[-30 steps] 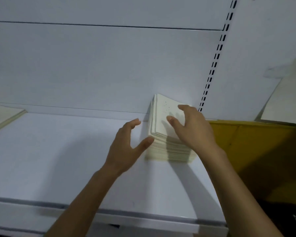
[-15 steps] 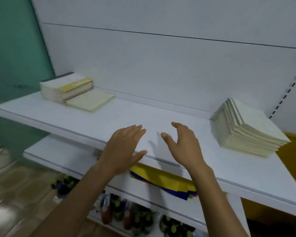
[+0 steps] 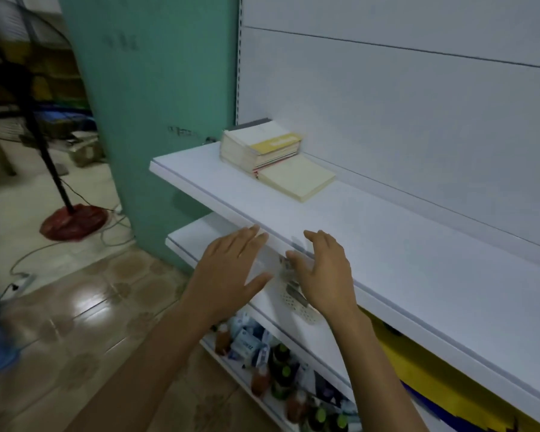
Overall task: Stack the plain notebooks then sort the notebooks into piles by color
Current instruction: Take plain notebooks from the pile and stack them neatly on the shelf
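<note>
Notebooks (image 3: 262,148) lie at shelf (image 3: 418,260) end, well beyond left hand (image 3: 231,269) and right hand (image 3: 325,275).

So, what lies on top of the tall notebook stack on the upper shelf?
A cream cover with a yellow band tops the tall stack. The covers below it are hidden; only their edges show.

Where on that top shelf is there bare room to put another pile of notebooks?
The top shelf is bare from the cream notebook rightward, between the back panel and the front edge near the left hand and right hand. Its left rear corner is taken by the stack and that notebook. Far below, bottles crowd together.
</note>
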### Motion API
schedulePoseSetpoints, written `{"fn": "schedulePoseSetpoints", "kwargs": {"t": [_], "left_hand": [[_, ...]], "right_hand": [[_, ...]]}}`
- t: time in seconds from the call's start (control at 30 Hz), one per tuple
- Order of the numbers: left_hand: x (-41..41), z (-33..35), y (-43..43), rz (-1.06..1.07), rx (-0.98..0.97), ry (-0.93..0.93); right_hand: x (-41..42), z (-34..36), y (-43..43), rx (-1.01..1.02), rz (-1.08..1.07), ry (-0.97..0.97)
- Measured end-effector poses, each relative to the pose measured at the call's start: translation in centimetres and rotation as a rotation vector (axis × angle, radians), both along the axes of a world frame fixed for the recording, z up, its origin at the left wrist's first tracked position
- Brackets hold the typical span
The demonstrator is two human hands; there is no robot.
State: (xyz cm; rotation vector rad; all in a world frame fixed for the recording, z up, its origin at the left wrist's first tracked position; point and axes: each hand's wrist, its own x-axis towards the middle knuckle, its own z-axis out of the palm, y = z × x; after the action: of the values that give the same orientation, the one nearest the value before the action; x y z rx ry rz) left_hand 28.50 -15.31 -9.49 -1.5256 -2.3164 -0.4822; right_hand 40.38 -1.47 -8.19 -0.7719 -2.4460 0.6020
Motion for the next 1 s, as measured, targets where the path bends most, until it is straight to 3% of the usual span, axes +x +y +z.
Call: {"fn": "schedulePoseSetpoints", "kwargs": {"t": [0.3,0.47,0.57,0.7,0.83,1.0], "left_hand": [[-12.6,0.6,1.4,0.024,-0.002,-0.081],[-18.3,-0.6,3.0,0.031,-0.027,-0.089],[-20.4,-0.9,4.1,-0.011,-0.028,-0.121],[-22.0,-0.5,6.8,-0.11,0.002,-0.2],[-23.0,0.7,10.2,-0.147,-0.025,-0.621],[-26.2,1.1,13.0,-0.247,0.014,-0.953]], "right_hand": [[-18.1,0.0,0.5,-0.011,0.104,0.003],[-23.5,0.9,6.8,0.211,-0.12,-0.017],[-25.1,1.3,12.4,0.15,-0.242,-0.215],[-25.7,-1.1,15.2,0.141,-0.226,-0.576],[-25.9,-2.2,14.6,0.219,-0.314,-0.497],[-25.1,-2.4,11.5,0.125,-0.387,-0.393]]}}
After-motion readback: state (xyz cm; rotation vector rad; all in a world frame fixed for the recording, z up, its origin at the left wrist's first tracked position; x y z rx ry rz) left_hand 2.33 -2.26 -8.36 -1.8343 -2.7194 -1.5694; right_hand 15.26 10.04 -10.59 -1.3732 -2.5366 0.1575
